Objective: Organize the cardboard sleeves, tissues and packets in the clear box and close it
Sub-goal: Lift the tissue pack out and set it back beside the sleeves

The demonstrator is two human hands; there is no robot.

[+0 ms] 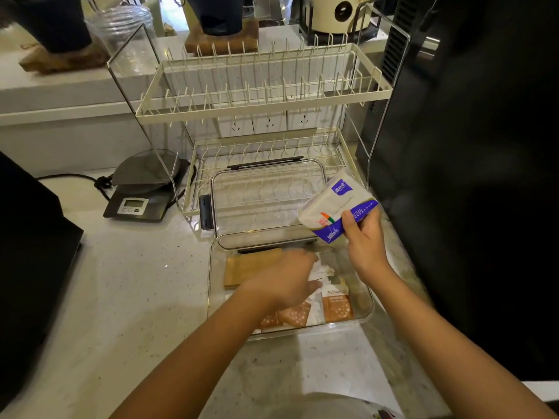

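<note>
Head view, right hand grip pinching tissue pack, left hand blurred, grip unclear

Clear box sat open on the counter, rectangular, rounded corners. Its clear lid, dark latches on the edges, lay just behind it, leaning on the lower rack tier. Inside, far left: stack of brown cardboard sleeves, lying flat. Near side: orange-and-white packets, several, overlapping, one with printed text facing up. Middle: loose white tissues, crumpled, partly hidden. A tissue pack, white with purple ends, was held tilted above the box's far right corner, clear of the contents.
</note>
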